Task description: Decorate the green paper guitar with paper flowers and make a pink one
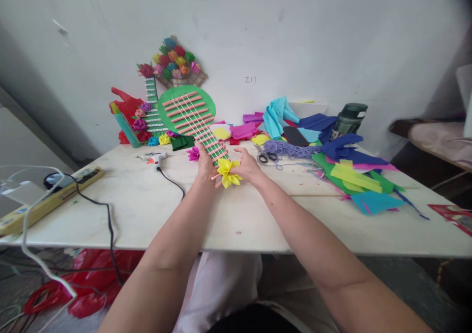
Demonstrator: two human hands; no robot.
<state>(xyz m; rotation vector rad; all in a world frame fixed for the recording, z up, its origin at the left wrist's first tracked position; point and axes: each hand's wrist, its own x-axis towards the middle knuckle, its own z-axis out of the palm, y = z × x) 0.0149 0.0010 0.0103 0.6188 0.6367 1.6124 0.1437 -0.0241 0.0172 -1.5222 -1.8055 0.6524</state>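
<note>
- Yellow paper flower (228,172) sat at the near end of the guitar's neck, between 2 bare hands.
- Fingers of the left hand (205,163) were closed around the neck's left edge, holding the green paper guitar (197,119).
- Fingers of the right hand (248,167) were curved beside the flower; whether they gripped anything, I could not tell.
- The guitar was over the table (254,225), its round end toward the wall (221,38), with white strings running over pink sticks.
- Just left of the left hand was a magenta flower (192,153); farther left lay a glue gun (157,161).
- Right of the right hand lay scissors (268,156), touching purple yarn (291,149).
- Beyond the yarn was a black phone (295,136) on coloured paper; a dark bottle (348,120) stood near.
- At the table's left end was a yellow power strip (51,199).
- "217" was written on the wall.
</note>
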